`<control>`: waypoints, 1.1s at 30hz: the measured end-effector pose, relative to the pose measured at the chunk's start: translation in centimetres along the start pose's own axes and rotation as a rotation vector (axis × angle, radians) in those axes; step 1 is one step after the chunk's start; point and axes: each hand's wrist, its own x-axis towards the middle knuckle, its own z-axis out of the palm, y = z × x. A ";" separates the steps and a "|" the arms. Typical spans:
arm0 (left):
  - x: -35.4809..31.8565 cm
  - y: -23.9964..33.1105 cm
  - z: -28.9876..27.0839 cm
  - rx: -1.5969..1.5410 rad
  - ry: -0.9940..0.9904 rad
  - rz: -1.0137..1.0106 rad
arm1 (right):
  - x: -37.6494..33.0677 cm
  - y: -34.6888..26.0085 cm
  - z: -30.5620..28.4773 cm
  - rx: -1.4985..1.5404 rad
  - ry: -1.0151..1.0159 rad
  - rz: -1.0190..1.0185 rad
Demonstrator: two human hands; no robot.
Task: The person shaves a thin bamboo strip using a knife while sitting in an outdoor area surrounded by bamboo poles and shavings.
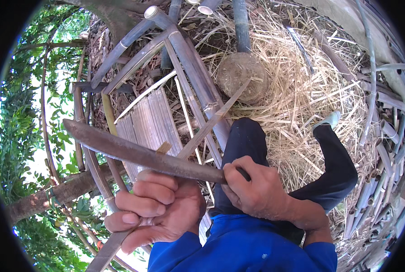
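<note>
My right hand (257, 188) is closed round the dark handle of a machete (134, 152). Its long brown blade reaches left across the view, above my left fingers. My left hand (159, 208), palm up with curled fingers, grips a flat bamboo strip (211, 124). That strip slants from the lower left, through the hand and under the blade, to its far end over a round wooden chopping block (242, 77); whether it touches the block I cannot tell. A small pale chip (164, 148) stands up at the blade where it crosses the strip.
A bamboo bench (152, 120) with a slatted seat stands left of my knee. Pale shavings (297, 136) cover the ground around the block. Another long blade (300, 47) lies on them at the far right. Cut bamboo pieces (388, 177) are piled along the right; leafy plants (26, 149) grow at left.
</note>
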 end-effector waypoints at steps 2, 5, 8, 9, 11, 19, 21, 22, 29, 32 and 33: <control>-0.3 0.1 0.0 0.016 -0.003 -0.004 | -0.4 0.8 0.4 -0.003 0.004 -0.006; -0.2 0.1 -0.4 0.042 -0.010 -0.020 | -0.3 2.3 1.2 -0.025 -0.080 0.137; -0.6 0.2 -0.4 0.077 0.039 -0.010 | -0.4 0.6 0.4 0.071 -0.014 -0.010; -0.7 0.1 -0.2 0.098 0.070 -0.026 | -0.8 1.3 1.3 0.031 0.011 0.010; -0.2 0.7 0.0 0.125 0.089 -0.027 | -0.2 3.2 2.1 -0.016 -0.037 0.088; -0.2 0.7 -0.3 0.142 0.096 -0.065 | -0.1 5.9 3.0 -0.128 -0.098 0.234; 0.4 0.8 -0.3 0.143 0.115 -0.070 | 0.0 5.4 2.8 -0.117 -0.111 0.241; 0.2 0.7 -0.5 0.150 0.109 -0.064 | -0.4 4.3 2.5 -0.047 -0.073 0.147; 0.2 0.6 -0.7 0.166 0.095 -0.056 | -0.7 9.5 4.5 -0.124 -0.010 0.270; 0.3 0.0 -1.3 0.145 0.071 -0.015 | -0.2 8.2 3.4 -0.035 -0.067 0.176; 0.4 0.0 -1.2 0.165 0.085 -0.033 | -0.4 8.8 4.2 -0.049 -0.063 0.181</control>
